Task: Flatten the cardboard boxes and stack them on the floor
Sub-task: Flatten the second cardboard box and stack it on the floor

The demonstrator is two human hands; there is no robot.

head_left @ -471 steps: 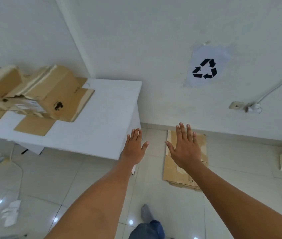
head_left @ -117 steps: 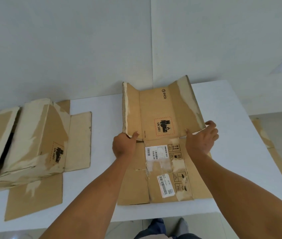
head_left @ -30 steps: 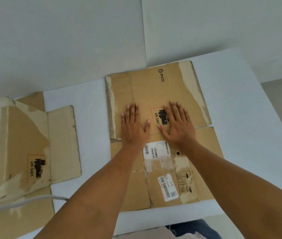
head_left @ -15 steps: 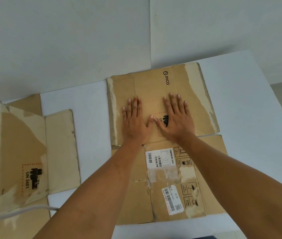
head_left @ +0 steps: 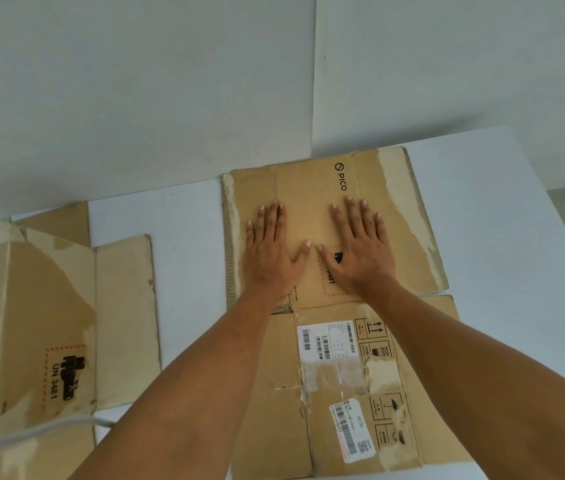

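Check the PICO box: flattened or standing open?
Flattened: the PICO box lies flat on the white table, left hand and right hand pressing it.

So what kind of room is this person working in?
Probably a plain storeroom or back office. Bare white wall, a white table, and on it used shipping boxes: the left hand and right hand press a flattened carton with barcode labels, a second carton beside it.

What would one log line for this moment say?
step: pressing flat | left hand: palm down on cardboard box | right hand: palm down on it | where: white table | nearby: second box, left
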